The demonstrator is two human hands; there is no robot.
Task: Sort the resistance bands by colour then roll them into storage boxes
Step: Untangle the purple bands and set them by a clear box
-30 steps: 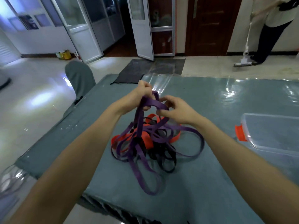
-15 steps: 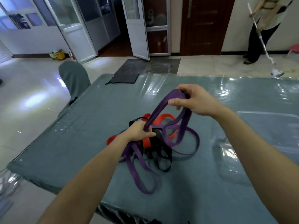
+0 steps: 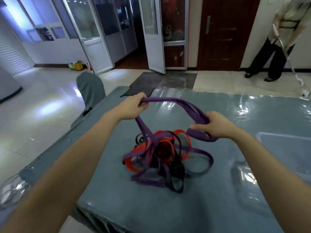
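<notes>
Purple is the colour in hand: one purple band (image 3: 170, 100) arches across the middle of the frame. One end is clenched in the left hand (image 3: 133, 108), and the other is wrapped by the curled fingers (image 3: 198, 127) of the right hand (image 3: 217, 125). From the left fist it trails down into the tangled heap (image 3: 161, 155) of purple, orange-red and black bands on the tabletop (image 3: 117, 202) at centre frame. Sorting looks barely begun: no colour group lies apart, nothing is rolled, and the clear storage box (image 3: 286, 145) at the right edge appears to hold no bands. Freeing this band and all the others is yet to do.
</notes>
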